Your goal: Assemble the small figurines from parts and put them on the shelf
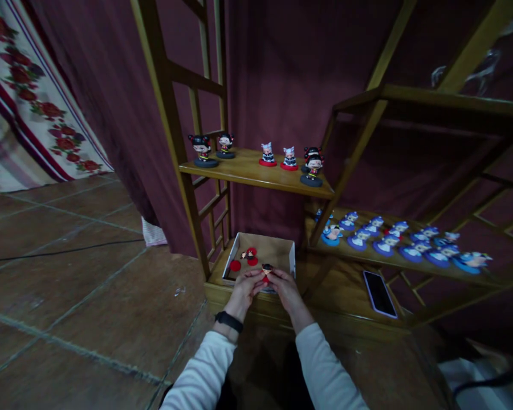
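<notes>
Between my two hands is a small figurine (pixel 267 272) with black hair and a red body, held above the front edge of an open cardboard box (pixel 277 245). My left hand (pixel 247 286) pinches it from the left and my right hand (pixel 285 286) from the right, both closed on it. Its lower part is partly covered by my fingers. Inside the box lie another black-haired figurine (pixel 248 255) on its side and several round red bases, one red base (pixel 235 265) being at the left. The box rests on the bottom shelf.
On the wooden shelf (pixel 256 173) above stand black-haired figurines (pixel 202 149) at both ends and two pale figurines (pixel 267 155) on red bases. Several blue-based figurines (pixel 359 239) fill the right shelf. A phone (pixel 379 294) lies below them. A cable (pixel 68 249) crosses the floor.
</notes>
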`<state>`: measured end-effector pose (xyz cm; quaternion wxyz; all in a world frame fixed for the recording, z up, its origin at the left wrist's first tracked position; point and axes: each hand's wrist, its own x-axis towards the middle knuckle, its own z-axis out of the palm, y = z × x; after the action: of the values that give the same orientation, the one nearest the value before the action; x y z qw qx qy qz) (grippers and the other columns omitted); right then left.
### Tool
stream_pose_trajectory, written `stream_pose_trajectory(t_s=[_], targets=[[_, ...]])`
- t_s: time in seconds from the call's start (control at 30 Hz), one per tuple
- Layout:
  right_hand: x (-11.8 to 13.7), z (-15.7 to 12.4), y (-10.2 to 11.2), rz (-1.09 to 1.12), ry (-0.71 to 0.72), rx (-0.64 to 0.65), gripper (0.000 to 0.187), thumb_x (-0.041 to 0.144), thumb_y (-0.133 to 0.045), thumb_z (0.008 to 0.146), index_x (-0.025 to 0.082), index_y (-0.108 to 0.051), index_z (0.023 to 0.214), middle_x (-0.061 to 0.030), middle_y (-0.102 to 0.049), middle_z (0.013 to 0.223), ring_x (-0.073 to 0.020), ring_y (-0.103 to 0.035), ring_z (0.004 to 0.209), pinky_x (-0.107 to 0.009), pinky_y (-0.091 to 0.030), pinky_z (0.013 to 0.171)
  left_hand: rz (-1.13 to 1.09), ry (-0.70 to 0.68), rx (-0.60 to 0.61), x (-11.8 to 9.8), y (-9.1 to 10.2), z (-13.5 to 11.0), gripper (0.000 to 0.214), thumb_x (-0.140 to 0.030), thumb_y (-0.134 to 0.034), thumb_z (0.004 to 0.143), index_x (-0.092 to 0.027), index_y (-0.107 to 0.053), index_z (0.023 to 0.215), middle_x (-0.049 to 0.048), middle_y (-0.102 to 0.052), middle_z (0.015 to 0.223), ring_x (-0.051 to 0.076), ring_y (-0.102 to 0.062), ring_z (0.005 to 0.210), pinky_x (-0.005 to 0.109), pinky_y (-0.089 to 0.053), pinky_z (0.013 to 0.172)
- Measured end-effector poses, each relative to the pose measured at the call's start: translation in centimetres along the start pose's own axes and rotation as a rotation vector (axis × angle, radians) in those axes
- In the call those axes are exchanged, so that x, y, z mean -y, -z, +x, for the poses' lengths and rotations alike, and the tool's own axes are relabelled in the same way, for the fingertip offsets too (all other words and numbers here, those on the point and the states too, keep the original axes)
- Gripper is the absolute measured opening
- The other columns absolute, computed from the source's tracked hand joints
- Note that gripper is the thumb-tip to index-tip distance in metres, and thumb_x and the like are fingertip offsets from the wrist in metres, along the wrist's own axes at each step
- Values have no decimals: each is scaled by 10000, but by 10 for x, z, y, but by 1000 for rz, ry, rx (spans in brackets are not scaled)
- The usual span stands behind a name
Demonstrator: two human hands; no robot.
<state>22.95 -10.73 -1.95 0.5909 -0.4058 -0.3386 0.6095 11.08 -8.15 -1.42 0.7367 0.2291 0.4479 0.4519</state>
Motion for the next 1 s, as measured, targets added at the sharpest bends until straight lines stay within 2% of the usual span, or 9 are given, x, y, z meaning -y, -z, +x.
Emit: stream_pose_trajectory(t_s=[0.17,0.3,0.43,0.6,0.8,1.0], targets=[[2,-29,0,23,23,-54,351,378,-734,544,170,-681,822,-70,-702,845,-190,-643,757,-333,-502,708,30,10,-31,10,-5,-20,128,-84,-711,636,-93,-604,708,59,-657,606,124,-627,504,227,-545,524],[1,-55,-6,76,10,-60,362,360,-726,557,180,-663,865,-71,-695,902,-194,-643,811,-335,-505,724,-1,29,-29,18,0,-43,99,-76,-682,669,-100,-604,725,46,-653,623,110,-623,513,221,-547,551],[-6,-79,-9,158,-54,-70,386,348,-705,585,173,-638,923,-82,-693,924,-197,-652,813,-349,-502,745,-33,1,-20,27,9,-68,94,-48,-660,680,-105,-597,723,37,-646,634,107,-627,538,219,-550,576],[-14,-103,-2,201,-125,-80,424,308,-727,548,173,-627,937,-66,-704,870,-186,-663,774,-334,-501,739,11,-40,-17,43,12,-93,137,-54,-684,658,-100,-595,751,48,-649,643,114,-632,542,211,-548,568],[-16,-122,3,86,-105,-85,395,341,-754,503,164,-655,842,-51,-705,797,-178,-654,711,-318,-497,684,77,-55,28,63,17,-107,209,-97,-712,645,-105,-593,817,53,-661,665,111,-637,549,196,-539,561],[-15,-129,5,72,-169,-88,376,325,-770,483,158,-663,803,-47,-697,727,-165,-641,642,-303,-482,665,198,-75,28,67,18,-110,160,-106,-689,668,-94,-578,782,46,-644,597,93,-599,463,182,-512,500]])
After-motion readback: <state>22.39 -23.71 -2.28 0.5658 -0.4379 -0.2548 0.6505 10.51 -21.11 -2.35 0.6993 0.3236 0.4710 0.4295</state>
